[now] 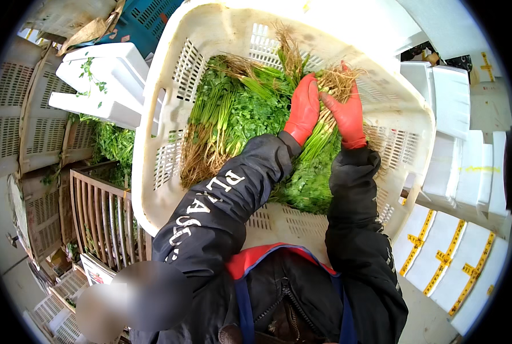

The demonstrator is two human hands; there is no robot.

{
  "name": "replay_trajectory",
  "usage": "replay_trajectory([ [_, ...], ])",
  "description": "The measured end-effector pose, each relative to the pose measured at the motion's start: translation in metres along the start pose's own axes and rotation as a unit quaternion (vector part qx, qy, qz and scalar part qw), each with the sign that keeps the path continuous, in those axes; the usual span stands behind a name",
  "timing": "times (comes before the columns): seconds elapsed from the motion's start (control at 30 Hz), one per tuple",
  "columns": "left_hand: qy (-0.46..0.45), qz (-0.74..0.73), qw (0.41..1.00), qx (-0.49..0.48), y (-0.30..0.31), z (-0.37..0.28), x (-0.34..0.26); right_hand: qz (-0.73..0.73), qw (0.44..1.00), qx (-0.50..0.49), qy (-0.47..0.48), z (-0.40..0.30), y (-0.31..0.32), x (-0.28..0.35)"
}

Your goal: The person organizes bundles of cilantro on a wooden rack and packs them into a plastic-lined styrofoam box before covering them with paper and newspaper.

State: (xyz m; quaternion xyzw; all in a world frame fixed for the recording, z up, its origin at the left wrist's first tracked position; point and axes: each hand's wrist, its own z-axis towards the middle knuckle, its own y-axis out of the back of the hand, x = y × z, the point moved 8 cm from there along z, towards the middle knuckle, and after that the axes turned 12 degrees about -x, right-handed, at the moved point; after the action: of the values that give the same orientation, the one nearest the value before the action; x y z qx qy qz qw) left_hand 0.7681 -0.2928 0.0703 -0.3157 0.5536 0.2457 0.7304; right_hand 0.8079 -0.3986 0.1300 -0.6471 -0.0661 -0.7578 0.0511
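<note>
A large off-white slatted plastic basket (150, 202) stands in front of me, with rooted leafy greens (256, 114) inside, coriander or celery by their look. Both my hands wear red rubber gloves and are over its far right part. Between them is a bunch of green stems (320, 133) with its tan roots (337, 84) towards the far wall. My left hand (303, 107) presses its closed fingers along the bunch's left side. On the other side, my right hand (348, 114) grips it, thumb across the stems near the roots. Another rooted bunch (204, 133) lies at the left.
White foam boxes (449, 258) with yellow tape are on the right, and more foam boxes (451, 99) are stacked beyond. A white foam box (105, 77) and a brown slatted crate (105, 215) holding greens adjoin the basket's left side. A blurred shape (131, 301) hides the lower left.
</note>
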Motion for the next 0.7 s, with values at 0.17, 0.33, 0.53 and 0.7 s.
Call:
replay_trajectory([
  [0.17, -0.129, 0.086, 0.987, -0.037, -0.008, -0.013, -0.014, -0.058, 0.996, 0.052, -0.042, 0.013, 0.014, -0.010],
  [0.33, -0.157, 0.108, 0.982, -0.012, -0.013, -0.013, -0.019, -0.034, 0.998, 0.014, -0.044, 0.023, 0.019, -0.023],
  [0.53, -0.084, 0.088, 0.993, 0.010, 0.031, 0.000, -0.009, -0.030, 0.996, -0.032, -0.077, 0.029, 0.045, -0.034],
  [0.7, -0.033, 0.047, 0.998, -0.008, 0.036, 0.007, 0.023, -0.013, 0.996, -0.053, -0.070, 0.028, 0.072, -0.041],
])
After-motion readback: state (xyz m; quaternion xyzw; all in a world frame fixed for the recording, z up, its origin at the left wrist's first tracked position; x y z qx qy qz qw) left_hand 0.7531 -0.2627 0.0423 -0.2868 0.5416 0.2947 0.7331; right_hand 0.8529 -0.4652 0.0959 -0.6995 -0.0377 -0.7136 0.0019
